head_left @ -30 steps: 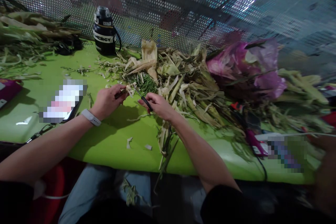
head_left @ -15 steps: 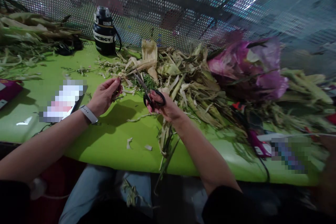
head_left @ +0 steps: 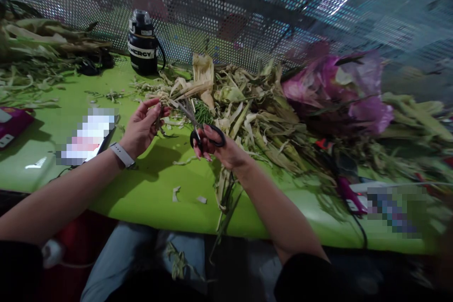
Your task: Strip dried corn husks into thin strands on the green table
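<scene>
one glossy lime-green tabletop [head_left: 141, 203] runs back to a grey perforated metal panel [head_left: 198, 14]; over it the left hand [head_left: 144, 125] pinches a thin, partly hidden plant strand [head_left: 159, 124] and the right hand [head_left: 217, 148] grips black-handled metal scissors [head_left: 191, 116], tips blurring into heaped tan-green dry husks [head_left: 262, 125]; a flat white-lit phone [head_left: 87, 136] is pixelated over

left hand [head_left: 139, 130] pinching — right hand [head_left: 220, 148] curled — forearms [head_left: 72, 193] stretched forward

Green tabletop [head_left: 152, 203] opens a lane between the left hand [head_left: 141, 127] and right hand [head_left: 221, 148], dotted with pale scraps [head_left: 176, 193]; scissors [head_left: 193, 118] and heaped husks [head_left: 262, 127] bar the far end, while a lit phone [head_left: 88, 134] narrows passage beside the left wrist.
</scene>
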Available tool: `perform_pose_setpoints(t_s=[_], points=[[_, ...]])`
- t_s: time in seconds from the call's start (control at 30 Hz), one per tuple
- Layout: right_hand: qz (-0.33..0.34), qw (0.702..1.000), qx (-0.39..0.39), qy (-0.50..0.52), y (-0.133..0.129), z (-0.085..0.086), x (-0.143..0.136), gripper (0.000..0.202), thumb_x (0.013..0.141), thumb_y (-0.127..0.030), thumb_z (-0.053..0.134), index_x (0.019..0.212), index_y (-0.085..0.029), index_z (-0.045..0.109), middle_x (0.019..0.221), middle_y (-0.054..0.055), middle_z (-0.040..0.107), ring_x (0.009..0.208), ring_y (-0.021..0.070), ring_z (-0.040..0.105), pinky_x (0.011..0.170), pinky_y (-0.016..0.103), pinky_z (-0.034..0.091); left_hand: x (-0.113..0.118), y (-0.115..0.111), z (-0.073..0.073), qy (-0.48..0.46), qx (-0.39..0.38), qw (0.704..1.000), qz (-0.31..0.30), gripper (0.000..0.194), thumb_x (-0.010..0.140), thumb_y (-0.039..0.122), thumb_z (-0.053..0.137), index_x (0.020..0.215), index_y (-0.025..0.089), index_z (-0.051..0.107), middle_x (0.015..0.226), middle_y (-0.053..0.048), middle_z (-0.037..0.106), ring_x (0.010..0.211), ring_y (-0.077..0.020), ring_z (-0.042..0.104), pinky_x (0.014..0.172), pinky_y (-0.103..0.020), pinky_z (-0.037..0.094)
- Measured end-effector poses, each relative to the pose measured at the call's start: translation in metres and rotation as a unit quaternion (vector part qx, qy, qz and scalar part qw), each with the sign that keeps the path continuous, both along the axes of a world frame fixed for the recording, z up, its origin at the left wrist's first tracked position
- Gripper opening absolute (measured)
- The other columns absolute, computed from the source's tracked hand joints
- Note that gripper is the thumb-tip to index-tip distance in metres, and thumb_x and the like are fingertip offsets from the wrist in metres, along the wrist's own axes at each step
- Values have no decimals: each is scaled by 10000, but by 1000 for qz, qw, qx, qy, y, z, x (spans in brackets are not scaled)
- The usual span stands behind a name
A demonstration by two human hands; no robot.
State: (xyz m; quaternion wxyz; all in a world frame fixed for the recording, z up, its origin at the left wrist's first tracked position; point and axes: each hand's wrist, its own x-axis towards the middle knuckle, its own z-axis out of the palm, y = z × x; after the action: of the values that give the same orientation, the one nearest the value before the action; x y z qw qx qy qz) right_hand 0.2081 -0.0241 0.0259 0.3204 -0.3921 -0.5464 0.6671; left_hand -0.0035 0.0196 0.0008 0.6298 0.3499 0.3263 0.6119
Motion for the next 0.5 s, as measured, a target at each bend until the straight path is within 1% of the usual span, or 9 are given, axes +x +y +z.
perform_pose_setpoints(t_s=[0.13, 0.27, 0.37, 0.5], points=[[-4, 999, 20, -29, -2, 2, 0, 549, 736, -712, 605, 734, -163, 591, 584, 19, 640, 438, 78, 485, 388, 198, 329, -1, -1, -2, 22, 2, 1000, -2, 196, 864, 175, 646, 1051, 219, 604, 1018, -39, 728, 927, -117, 692, 676, -183, 534], [-21, 997, 28, -62, -1, 3, -4, 554, 728, -719, 615, 720, -166, 572, 564, 9, 635, 408, 68, 461, 385, 198, 326, -2, -2, -4, 52, 35, 998, -20, 258, 844, 215, 666, 1091, 228, 590, 1103, -49, 703, 1029, -147, 665, 756, -227, 541], [-33, 997, 31, -69, 0, 3, -5, 566, 721, -728, 614, 709, -164, 572, 542, 5, 627, 389, 63, 440, 367, 195, 304, -2, -2, -6, 72, 56, 996, -22, 279, 829, 245, 682, 1091, 233, 583, 1102, -47, 692, 1079, -161, 646, 818, -256, 537], [-27, 995, 39, -87, 0, 2, -6, 555, 749, -714, 606, 714, -161, 573, 555, 16, 639, 383, 59, 440, 368, 192, 314, -2, -3, -7, 73, 74, 994, -20, 283, 804, 256, 707, 1062, 237, 593, 1050, -30, 689, 1124, -167, 631, 879, -260, 514]])
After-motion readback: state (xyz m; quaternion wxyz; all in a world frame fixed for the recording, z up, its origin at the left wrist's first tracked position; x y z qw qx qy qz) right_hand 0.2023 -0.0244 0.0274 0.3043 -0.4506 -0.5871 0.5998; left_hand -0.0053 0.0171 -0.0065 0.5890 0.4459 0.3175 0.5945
